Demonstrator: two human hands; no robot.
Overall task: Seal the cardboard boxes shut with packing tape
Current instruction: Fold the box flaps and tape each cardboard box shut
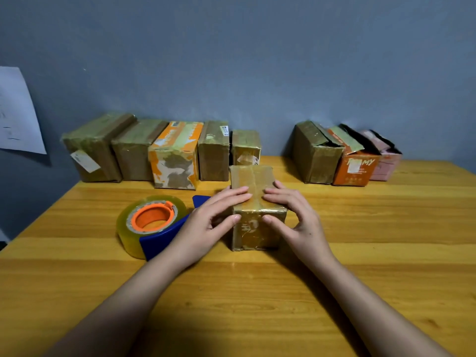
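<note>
Behind the grip, a matte blue-grey wall [257, 60] in dim, even light — under it, a yellow wood-grain table [244, 305]; up and left, a white paper sheet [18, 112] pinned to the wall.

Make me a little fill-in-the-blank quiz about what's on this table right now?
1. Both hands press on the top of the small ____.
2. The tape dispenser lies beside the ____ hand.
3. The tape roll's core is ____.
4. The boxes with open flaps stand in the row's ____ group.

Missing words: box; left; orange; right
</note>
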